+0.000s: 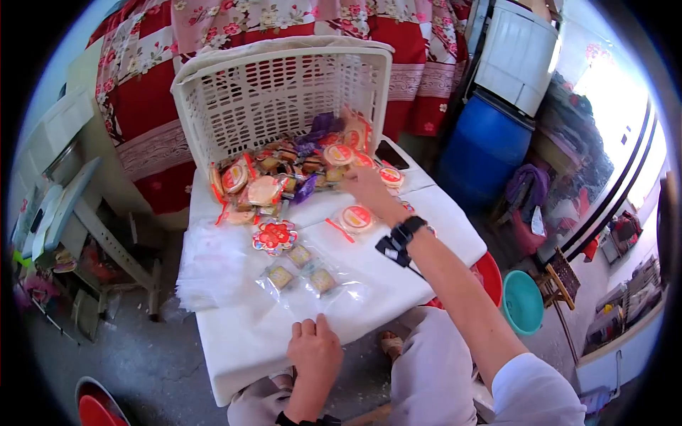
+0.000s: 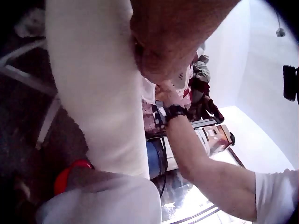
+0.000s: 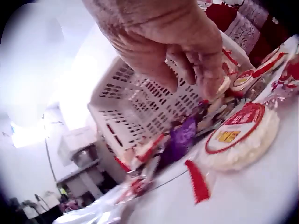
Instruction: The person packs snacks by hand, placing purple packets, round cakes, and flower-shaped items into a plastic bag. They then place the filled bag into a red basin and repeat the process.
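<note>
My left hand (image 1: 315, 351) is at the near table edge, fingers curled, gripping the near end of a clear plastic bag (image 1: 346, 290). Inside the bag lie several small square wrapped biscuits (image 1: 322, 281). My right hand (image 1: 369, 188) reaches to the right side of a heap of wrapped snacks. In the right wrist view its thumb stands apart from the fingers, which point down close over the heap, nothing seen between them. Beside that hand lies a round wrapped cracker (image 3: 240, 137) with a red label. A purple packet (image 3: 183, 135) shows in the heap.
A white slatted basket (image 1: 280, 60) lies on its side at the back of the white table (image 1: 376, 305), snacks spilling from its mouth. A stack of clear bags (image 1: 209, 266) and a flower-shaped red card (image 1: 275, 236) are on the left. A blue barrel (image 1: 485, 138) stands behind.
</note>
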The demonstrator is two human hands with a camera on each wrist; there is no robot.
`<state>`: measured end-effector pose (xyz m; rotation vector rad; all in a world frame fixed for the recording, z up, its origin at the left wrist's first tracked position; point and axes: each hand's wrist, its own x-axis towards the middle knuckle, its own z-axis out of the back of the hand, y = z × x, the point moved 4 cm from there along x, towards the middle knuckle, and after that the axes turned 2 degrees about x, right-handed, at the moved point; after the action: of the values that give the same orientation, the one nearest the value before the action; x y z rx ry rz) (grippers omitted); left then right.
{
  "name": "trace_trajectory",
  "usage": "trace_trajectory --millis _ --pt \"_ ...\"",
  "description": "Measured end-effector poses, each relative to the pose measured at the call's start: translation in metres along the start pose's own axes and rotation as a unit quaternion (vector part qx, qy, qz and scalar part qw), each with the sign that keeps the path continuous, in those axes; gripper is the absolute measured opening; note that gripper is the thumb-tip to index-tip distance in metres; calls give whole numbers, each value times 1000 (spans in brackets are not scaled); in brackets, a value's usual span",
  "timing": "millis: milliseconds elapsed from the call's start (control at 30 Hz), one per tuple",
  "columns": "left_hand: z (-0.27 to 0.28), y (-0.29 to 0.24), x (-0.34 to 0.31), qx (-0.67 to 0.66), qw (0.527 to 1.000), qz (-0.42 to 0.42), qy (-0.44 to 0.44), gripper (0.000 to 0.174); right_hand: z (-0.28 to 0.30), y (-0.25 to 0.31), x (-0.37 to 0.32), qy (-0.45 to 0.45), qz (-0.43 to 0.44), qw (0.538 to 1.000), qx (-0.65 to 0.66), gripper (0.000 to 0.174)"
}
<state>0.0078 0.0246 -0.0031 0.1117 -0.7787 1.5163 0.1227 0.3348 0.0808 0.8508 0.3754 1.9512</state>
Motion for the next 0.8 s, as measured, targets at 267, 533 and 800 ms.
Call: trace_trajectory --millis 267,533,800 --pt "2 -1 3 2 1000 -8 12 31 -73 -39 59 -44 98 965 -241 30" --pt "-1 -3 5 0 1000 -13 4 30 -39 -12 49 63 -50 969 -234 35" --pt "-2 -1 5 -6 1000 -24 -6 27 30 -1 -41 149 -181 880 413 33"
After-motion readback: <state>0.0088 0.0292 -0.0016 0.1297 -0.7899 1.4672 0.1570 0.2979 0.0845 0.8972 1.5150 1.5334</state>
